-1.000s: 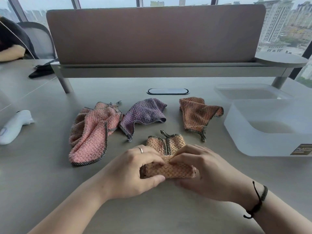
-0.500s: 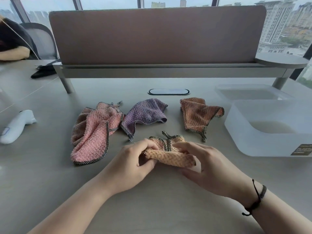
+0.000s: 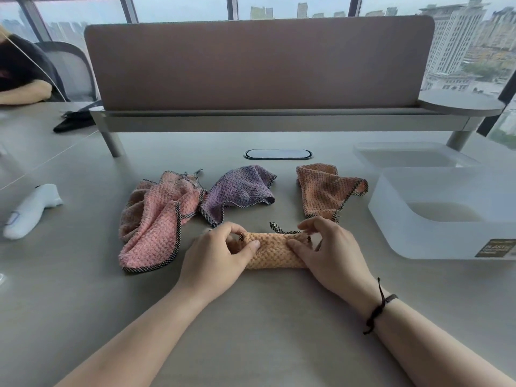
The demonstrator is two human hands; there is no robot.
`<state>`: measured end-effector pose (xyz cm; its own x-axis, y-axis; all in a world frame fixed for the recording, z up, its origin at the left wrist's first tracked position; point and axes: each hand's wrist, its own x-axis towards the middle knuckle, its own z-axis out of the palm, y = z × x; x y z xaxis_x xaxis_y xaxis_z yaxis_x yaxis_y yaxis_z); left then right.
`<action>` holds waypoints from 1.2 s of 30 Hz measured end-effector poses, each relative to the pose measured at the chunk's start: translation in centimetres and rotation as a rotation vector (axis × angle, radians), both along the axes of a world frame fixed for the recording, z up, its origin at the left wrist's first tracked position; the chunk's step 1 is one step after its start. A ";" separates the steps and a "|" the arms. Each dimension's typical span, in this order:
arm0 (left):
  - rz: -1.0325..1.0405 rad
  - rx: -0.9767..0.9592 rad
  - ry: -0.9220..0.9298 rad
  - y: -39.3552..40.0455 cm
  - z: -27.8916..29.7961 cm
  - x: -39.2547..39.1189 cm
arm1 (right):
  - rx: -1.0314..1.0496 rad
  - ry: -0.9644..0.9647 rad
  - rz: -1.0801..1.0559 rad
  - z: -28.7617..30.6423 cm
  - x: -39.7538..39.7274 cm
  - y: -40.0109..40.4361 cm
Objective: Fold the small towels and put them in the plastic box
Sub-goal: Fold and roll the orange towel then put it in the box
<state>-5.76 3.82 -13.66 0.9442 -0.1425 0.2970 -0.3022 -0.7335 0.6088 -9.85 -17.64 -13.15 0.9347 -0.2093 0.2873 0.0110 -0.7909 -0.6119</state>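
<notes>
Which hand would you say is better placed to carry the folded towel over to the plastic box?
Probably the right hand. It already grips the orange towel at the end nearer the plastic box, which sits on that side. The left hand would have to cross over.

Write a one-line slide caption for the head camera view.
Both hands, left and right, grip a folded orange towel on the desk; three crumpled towels lie behind, plastic box at right.

Towels (image 3: 240,191) left of plastic box (image 3: 446,219)

We see a white handheld device (image 3: 30,210) at the desk's (image 3: 251,317) left, a brown divider (image 3: 259,62) behind.
</notes>
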 end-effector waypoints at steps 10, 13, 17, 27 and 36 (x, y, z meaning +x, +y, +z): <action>-0.145 0.059 0.109 -1.0 1.1 -0.1 | -0.020 0.287 0.064 1.7 0.0 -0.5; -0.234 -0.050 0.164 -1.2 1.8 -0.4 | 0.038 0.350 0.146 2.3 -0.3 -1.0; -0.332 -0.409 0.334 -1.8 2.6 -0.3 | 0.244 0.408 0.238 3.0 -1.4 -1.5; -0.507 -0.830 0.606 -7.1 7.8 0.1 | 0.739 0.241 0.280 7.4 -4.3 -3.6; -0.603 -0.852 0.560 -17.4 13.3 1.6 | 0.520 0.091 -0.001 14.1 -3.5 -11.1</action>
